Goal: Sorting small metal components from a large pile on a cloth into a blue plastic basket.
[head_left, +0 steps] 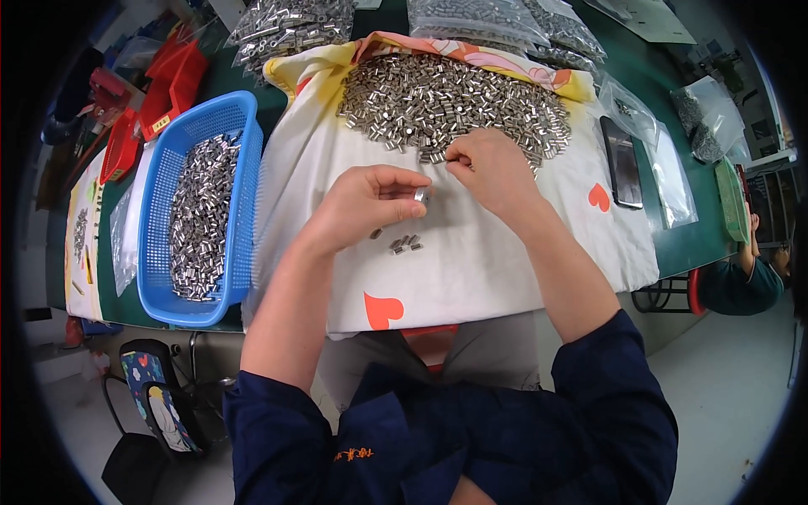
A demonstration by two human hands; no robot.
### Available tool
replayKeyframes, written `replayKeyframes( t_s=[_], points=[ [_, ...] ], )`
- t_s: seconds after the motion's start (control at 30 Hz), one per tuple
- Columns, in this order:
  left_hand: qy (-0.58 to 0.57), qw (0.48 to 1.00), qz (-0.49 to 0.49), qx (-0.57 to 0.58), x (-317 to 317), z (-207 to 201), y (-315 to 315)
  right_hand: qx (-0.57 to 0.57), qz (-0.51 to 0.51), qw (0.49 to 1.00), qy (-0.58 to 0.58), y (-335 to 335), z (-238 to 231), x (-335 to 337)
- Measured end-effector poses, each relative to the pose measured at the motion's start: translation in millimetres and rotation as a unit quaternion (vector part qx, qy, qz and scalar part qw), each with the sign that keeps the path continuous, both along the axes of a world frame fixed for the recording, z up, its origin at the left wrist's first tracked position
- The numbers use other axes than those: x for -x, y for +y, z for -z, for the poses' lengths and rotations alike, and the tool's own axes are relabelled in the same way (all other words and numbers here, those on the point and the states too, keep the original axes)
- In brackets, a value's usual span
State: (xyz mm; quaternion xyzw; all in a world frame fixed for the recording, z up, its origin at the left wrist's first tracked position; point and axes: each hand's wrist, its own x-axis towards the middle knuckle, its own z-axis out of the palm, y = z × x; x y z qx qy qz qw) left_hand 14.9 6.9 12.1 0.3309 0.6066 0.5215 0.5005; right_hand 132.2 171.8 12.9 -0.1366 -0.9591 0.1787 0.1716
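Between the thumb and fingers of my left hand [358, 206] is a short silver metal cylinder [422, 194], wider than the pieces in the pile. My right hand [495, 172] is pinched at the near edge of a heap of small metal sleeves [438, 97]; what its fingertips hold, if anything, is hidden. Several loose sleeves [406, 244] lie on the white cloth [471, 278] just below my left hand. Another small piece [376, 234] rests close under that hand.
At the left stands a blue plastic basket [150, 252] holding many sleeves. Red bins [172, 84] are behind it. Bags of metal parts [295, 34] line the back. A phone [621, 164] lies right of the heap. Another person [741, 282] sits at the far right.
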Motion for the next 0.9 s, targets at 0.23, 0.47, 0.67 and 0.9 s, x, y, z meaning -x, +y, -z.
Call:
replayKeyframes(
  t_s=[0.23,0.47,0.67,0.9],
  points=[
    [-0.010,0.999,-0.046,-0.017,2.9,0.1,0.9,-0.009,-0.010,0.999,0.036,-6.4,-4.2,-0.2],
    [-0.060,0.993,-0.091,-0.051,5.7,3.6,-0.3,0.341,-0.061,0.938,0.032,-22.2,-20.5,-3.1],
    [-0.055,0.994,-0.078,-0.060,5.3,3.6,-0.3,0.316,-0.063,0.947,0.013,-25.0,-18.9,-2.8],
    [-0.003,0.995,-0.081,-0.055,4.6,9.9,1.0,0.089,-0.094,0.984,0.126,-34.7,-7.6,-1.0]
  ],
)
